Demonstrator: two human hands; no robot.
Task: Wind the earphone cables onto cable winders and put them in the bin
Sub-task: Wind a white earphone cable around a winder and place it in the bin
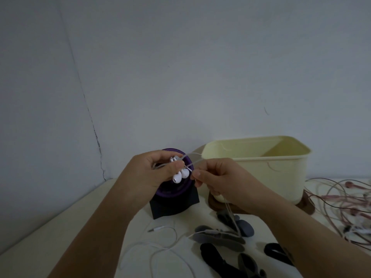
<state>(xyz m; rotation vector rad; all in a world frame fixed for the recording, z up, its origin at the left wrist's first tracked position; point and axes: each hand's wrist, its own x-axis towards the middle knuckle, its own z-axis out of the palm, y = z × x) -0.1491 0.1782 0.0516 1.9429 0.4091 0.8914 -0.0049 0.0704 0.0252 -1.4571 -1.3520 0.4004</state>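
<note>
My left hand holds the two white earbuds of a white earphone, fingers and thumb curled round their stems. My right hand pinches the white cable just right of the earbuds. The cable runs down from my right hand and trails over the table to its jack plug. Several grey and black cable winders lie on the table below my hands. The cream bin stands behind my right hand, open at the top.
A purple round object on a black stand sits behind my left hand. A tangle of pink and white earphone cables lies at the right of the bin. The bin stands on a brown base. A wall rises behind the table.
</note>
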